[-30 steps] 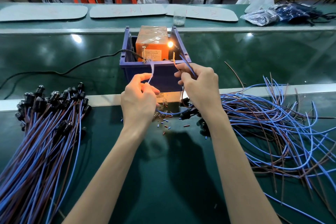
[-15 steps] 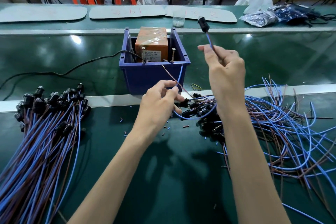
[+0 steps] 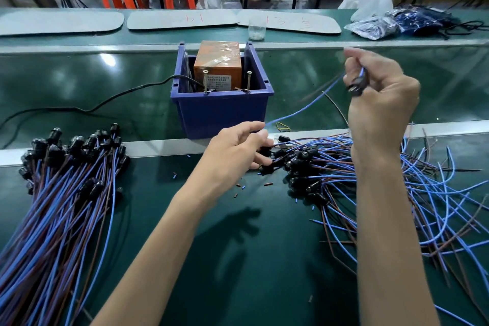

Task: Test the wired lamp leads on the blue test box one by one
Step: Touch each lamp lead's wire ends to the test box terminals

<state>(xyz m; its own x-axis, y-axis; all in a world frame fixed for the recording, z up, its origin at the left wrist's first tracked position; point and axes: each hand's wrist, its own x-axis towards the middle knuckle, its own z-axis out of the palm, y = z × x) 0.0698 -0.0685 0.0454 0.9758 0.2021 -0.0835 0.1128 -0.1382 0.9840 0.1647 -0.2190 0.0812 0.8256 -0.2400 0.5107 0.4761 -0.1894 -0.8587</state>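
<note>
1. Grips one lamp lead (image 3: 301,109), a blue wire with a black round holder, at the holder end inside the curled fingers (image 3: 370,79) of the right hand (image 3: 381,106). Appears to pinch the wire's far tip between thumb and fingers (image 3: 258,130) of the left hand (image 3: 235,153), though blurred there.
2. Keeps that lamp lead off the blue plastic test box (image 3: 222,114): strung through the air just right of it, touching neither of the two upright metal screw posts (image 3: 205,82) at the near rim. No glow visible at the holder.
3. Reads as a changeover between leads; cannot tell whether this one is tested or about to be.
4. Judging outward by the piles: a combed bundle of blue-and-brown leads (image 3: 66,193) lying at the left of the green worktop (image 3: 238,246), probably done. A tangled heap of like leads (image 3: 412,182) lying at the right, probably waiting. Roughly midway, then, with plenty left to test.
5. Right hand: raised high to the right of the box, back of the hand toward the camera, wrist bent, forearm climbing steeply from the lower right.
6. Left hand: low, just in front of the box's near right corner, over the heap's edge, knuckles up, forearm reaching in from the lower left.
</note>
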